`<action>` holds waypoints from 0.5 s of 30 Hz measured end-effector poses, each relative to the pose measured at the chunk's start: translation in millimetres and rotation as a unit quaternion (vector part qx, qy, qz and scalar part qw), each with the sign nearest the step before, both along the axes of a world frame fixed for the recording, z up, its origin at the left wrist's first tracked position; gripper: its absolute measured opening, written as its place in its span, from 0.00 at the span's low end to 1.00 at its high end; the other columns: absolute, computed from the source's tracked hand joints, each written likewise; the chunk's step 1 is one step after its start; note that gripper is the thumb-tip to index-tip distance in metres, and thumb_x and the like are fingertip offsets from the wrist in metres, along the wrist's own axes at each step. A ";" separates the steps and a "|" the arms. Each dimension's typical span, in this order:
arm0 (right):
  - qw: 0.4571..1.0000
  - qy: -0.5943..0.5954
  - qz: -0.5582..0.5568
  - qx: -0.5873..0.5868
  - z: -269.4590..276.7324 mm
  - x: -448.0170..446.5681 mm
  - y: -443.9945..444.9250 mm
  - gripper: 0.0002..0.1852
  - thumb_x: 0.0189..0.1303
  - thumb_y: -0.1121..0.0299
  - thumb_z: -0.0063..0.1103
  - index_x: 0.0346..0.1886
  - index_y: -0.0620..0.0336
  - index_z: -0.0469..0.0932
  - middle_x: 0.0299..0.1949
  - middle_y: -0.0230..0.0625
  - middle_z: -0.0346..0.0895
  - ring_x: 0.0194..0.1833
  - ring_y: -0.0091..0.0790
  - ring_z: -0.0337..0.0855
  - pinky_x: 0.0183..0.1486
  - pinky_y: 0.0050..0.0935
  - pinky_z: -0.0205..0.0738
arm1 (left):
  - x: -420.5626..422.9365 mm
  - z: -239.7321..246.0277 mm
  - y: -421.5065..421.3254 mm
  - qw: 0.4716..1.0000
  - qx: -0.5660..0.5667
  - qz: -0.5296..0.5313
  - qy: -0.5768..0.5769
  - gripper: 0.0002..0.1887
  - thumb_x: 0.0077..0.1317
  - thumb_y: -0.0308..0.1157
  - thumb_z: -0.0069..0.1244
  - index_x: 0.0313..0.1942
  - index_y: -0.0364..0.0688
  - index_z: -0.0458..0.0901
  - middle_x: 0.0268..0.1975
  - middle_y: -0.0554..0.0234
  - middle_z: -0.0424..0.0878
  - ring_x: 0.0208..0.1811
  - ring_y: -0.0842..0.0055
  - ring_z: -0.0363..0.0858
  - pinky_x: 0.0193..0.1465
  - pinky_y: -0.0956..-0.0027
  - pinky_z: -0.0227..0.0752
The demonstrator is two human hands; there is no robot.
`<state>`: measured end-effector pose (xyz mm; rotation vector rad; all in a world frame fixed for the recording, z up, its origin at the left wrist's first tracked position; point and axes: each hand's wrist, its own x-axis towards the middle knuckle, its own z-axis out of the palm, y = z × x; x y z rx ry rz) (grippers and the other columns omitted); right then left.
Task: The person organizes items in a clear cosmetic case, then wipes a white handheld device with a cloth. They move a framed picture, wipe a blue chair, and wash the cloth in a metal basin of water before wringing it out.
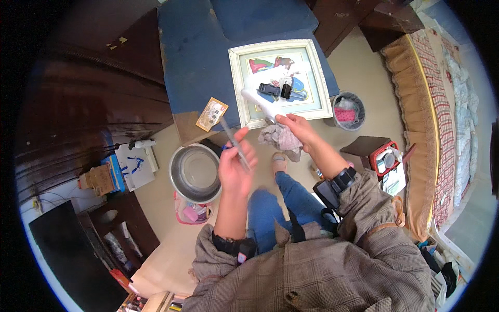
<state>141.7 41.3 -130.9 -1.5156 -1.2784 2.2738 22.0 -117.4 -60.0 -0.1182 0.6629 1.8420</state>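
My left hand (237, 167) holds a slim pen-like stick (235, 143), blurred, pointing up and left. In my right hand (300, 130) are a white cylindrical object (263, 105), whose kind I cannot tell, and a crumpled greyish cloth (281, 141) hanging below it. Beyond both hands a white-framed picture (326, 78) lies on the blue-covered table (191, 50). Two dark objects rest on the picture: a black clip-like piece (269, 90) and a black binder clip (286, 91). A small orange-edged packet (211, 114) bearing writing lies at the table's near left corner.
A metal basin (195, 172) stands left of my legs, above a pink basket (191, 218). Right of the table is a lined waste bin (347, 111). A red-edged container (386, 158) stands further right, near a bed (432, 128). Dark wooden cabinets (97, 89) line the left.
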 end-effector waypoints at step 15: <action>0.992 0.009 -0.112 -0.053 7.8 30.0 18.9 0.28 0.59 0.54 0.60 0.56 0.65 0.68 0.45 0.39 0.76 0.46 0.26 0.77 0.45 0.23 0.73 | -9.7 11.5 117.8 0.958 0.009 -0.287 0.017 0.28 0.67 0.35 0.38 0.64 0.30 0.56 0.29 0.72 0.61 0.27 0.86 0.57 0.29 0.81 0.55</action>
